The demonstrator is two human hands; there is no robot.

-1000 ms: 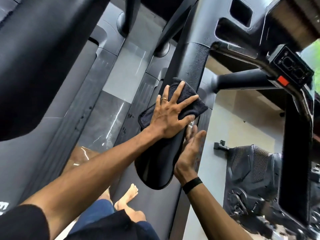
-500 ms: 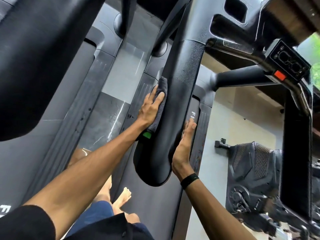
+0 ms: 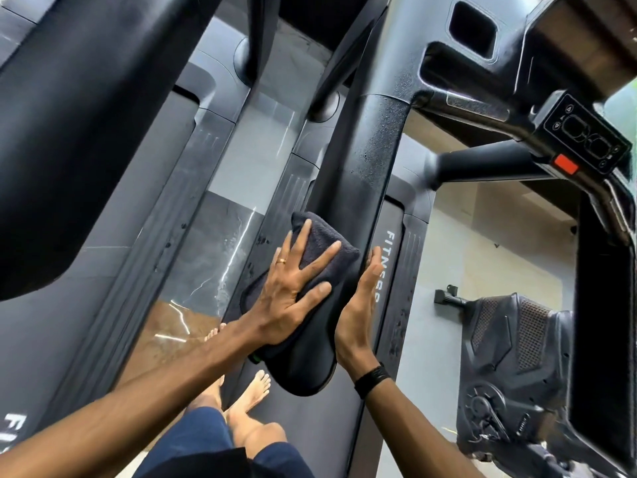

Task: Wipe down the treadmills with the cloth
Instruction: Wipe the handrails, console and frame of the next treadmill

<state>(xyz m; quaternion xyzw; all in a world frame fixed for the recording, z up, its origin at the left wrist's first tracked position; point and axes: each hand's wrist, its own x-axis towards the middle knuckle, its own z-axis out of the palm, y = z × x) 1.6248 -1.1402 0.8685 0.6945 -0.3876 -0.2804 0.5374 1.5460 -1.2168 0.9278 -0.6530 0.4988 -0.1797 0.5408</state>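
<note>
Head view. Dark cloth (image 3: 320,257): folded, lying on the upper face of the treadmill handrail (image 3: 358,188) near its rounded lower end. Left hand (image 3: 293,298): fingers spread and straight, palm pressing the cloth flat against the handrail. Right hand (image 3: 358,305): fingers straight and together, laid flat along the handrail's right edge, holding nothing. Treadmill side rail (image 3: 391,270): just right of the handrail, lettered "FITNESS".

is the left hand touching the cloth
Touching. The head view shows the left hand spread flat on the dark cloth, fingers straight, pressing it against the treadmill handrail.
</note>
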